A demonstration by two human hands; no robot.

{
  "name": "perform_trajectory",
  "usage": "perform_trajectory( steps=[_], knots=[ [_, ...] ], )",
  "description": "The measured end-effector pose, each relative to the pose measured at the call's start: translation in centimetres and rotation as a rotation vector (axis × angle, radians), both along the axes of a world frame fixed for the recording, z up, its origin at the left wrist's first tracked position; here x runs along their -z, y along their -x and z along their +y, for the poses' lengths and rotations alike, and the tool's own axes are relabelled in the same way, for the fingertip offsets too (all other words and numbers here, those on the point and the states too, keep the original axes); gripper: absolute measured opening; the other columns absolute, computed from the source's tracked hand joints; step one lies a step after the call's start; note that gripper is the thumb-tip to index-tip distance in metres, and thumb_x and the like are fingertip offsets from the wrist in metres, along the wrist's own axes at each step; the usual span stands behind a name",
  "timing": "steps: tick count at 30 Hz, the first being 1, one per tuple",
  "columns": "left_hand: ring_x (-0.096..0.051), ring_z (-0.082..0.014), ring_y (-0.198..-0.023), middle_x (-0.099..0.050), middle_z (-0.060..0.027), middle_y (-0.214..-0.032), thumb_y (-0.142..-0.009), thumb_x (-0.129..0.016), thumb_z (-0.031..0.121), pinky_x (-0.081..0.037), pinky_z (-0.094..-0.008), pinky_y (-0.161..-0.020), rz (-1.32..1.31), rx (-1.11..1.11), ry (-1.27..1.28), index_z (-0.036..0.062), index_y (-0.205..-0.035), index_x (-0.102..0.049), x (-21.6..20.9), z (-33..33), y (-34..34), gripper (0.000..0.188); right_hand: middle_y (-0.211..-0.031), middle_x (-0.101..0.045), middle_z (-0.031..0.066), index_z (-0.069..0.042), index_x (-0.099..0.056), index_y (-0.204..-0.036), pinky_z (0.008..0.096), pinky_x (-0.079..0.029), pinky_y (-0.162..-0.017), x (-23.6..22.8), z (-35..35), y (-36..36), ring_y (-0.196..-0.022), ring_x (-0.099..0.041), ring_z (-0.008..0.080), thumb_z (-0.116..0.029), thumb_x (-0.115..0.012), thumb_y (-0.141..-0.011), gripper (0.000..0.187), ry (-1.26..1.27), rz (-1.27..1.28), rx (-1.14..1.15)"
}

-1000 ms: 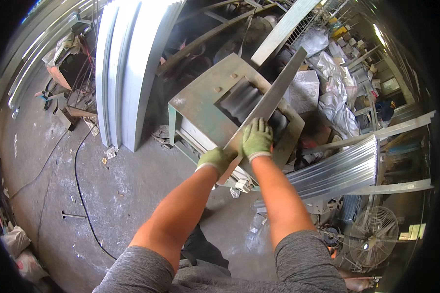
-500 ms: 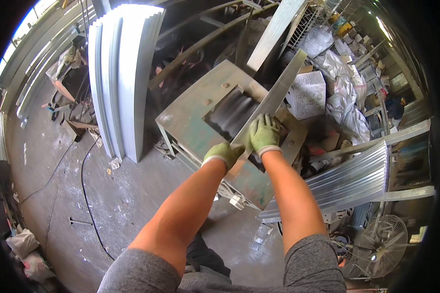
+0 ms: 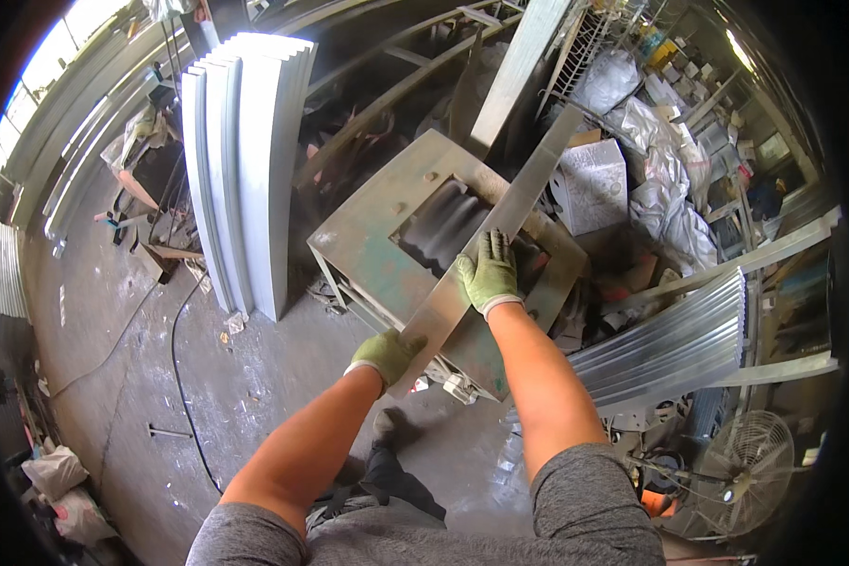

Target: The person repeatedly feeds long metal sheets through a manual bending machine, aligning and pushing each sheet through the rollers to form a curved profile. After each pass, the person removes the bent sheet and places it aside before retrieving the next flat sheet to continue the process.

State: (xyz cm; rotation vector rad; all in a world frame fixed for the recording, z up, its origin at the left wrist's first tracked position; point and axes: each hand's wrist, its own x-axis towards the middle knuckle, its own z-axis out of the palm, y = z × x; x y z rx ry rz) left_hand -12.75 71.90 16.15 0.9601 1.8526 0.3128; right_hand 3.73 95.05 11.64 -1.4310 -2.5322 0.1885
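A long, flat metal strip (image 3: 538, 174) lies slantwise across a worn green-grey machine (image 3: 368, 222), its far end reaching past the machine's right side. My left hand (image 3: 384, 358), in a green glove, is closed round the strip's near end, in front of the machine. My right hand (image 3: 491, 274), gloved too, lies on the strip farther up, over the machine, with its fingers stretched out along the top and the thumb by the left edge. Just left of the strip, a dark ribbed roller (image 3: 443, 224) shows in the machine's opening. Both gloves cover the metal beneath them.
Tall white corrugated panels (image 3: 250, 179) stand upright on the left. Bent corrugated metal sheets (image 3: 670, 349) lie at right, above a floor fan (image 3: 740, 472). A white box (image 3: 590, 186) and plastic sacks (image 3: 665, 179) sit beyond the machine. A black cable (image 3: 179, 377) crosses the floor.
My left hand has moved down and left, nearer to me, and more of the strip's near end shows. The right hand has shifted slightly left and nearer. The whole view has shifted a little.
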Motion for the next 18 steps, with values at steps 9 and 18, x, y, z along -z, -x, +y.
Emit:
perform_trajectory(
  steps=[9,18],
  knots=[
    [-0.073,-0.046,-0.112,-0.077,-0.0281,-0.114,-0.098,-0.063,0.073,-0.056,-0.0486,-0.095,-0.025,-0.079,-0.043,0.0012,-0.123,-0.072,0.3,-8.0,-0.6,0.077,-0.166,-0.04,0.0328,0.008,-0.038,-0.162,0.0591,-0.023,-0.13,-1.3,-7.8,0.0,-0.154,-0.037,0.05,-0.05,-0.053,-0.105,0.083,-0.125,-0.157,-0.073],
    [-0.068,-0.0463,-0.125,-0.072,-0.0283,-0.132,-0.101,-0.059,0.07,-0.052,-0.0496,-0.107,-0.096,-0.043,0.062,0.0016,-0.138,-0.067,1.6,-17.3,0.5,0.078,-0.172,-0.03,0.034,0.012,-0.029,-0.165,0.0581,-0.013,-0.134,-0.7,-17.1,0.7,-0.162,-0.023,0.0504,-0.049,-0.051,-0.105,0.088,-0.026,-0.189,-0.096]
  ],
)
